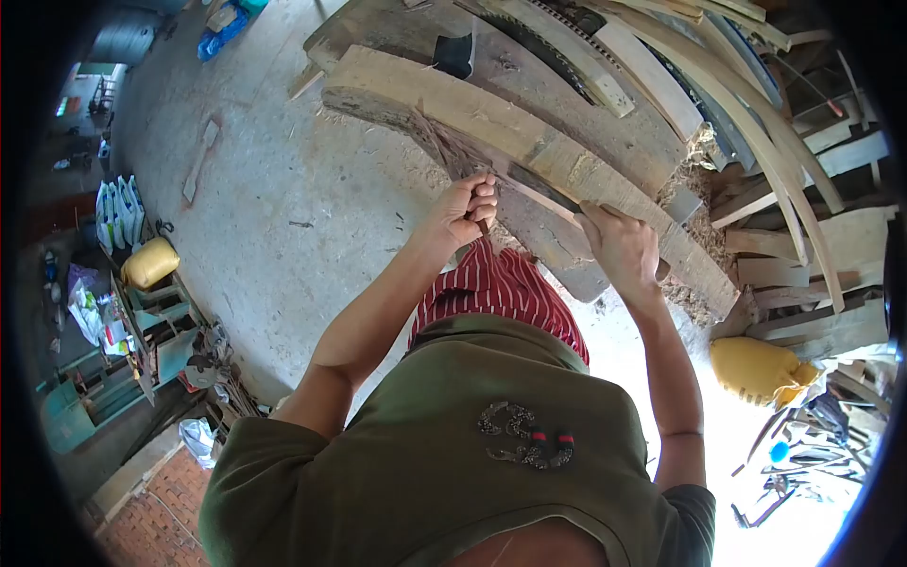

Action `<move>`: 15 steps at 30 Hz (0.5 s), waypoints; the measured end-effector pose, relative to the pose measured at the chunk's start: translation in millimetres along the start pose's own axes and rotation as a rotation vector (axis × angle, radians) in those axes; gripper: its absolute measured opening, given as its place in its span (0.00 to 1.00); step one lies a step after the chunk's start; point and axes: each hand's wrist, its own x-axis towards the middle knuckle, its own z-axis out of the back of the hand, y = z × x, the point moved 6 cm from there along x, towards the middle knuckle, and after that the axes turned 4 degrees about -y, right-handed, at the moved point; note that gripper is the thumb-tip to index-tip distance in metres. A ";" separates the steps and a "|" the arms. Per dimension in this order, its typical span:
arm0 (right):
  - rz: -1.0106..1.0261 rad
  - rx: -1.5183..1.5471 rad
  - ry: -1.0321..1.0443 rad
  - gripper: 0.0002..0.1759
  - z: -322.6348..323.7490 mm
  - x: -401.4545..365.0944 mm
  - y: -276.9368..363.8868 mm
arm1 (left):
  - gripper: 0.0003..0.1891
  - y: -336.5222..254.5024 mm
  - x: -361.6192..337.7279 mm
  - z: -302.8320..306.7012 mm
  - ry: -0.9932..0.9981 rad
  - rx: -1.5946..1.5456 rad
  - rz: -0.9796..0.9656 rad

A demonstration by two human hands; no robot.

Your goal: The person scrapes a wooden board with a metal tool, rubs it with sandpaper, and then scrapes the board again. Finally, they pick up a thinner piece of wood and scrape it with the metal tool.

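Note:
A thick wooden board (491, 118) lies across the bench in front of me, bowed by the wide lens. Along its near edge runs the dark narrow blade (543, 192) of what looks like a drawknife. My left hand (470, 206) is wrapped round one end of it, and a bit of dark handle shows below the fist. My right hand (621, 248) grips the other end, with a brown handle tip (663, 271) sticking out beneath. Stringy wood shavings (439, 142) hang at the board's near side by my left hand. The fingers partly hide the tool.
More boards and curved strips (746, 113) are piled at the right. Shavings (699, 180) heap behind the board's right end. A yellow sack (761, 370) lies low at right; a yellow jerrycan (151, 263) stands at left. Concrete floor (255, 189) spreads to the left.

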 end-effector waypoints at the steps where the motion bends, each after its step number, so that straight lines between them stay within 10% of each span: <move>1: 0.001 0.004 0.007 0.12 -2.1 4.5 5.0 | 0.06 4.0 -0.4 -0.9 -0.018 -0.032 0.007; 15: 0.102 -0.127 0.187 0.16 -3.4 50.7 18.0 | 0.09 0.8 -0.5 -3.8 -0.075 -0.149 -0.128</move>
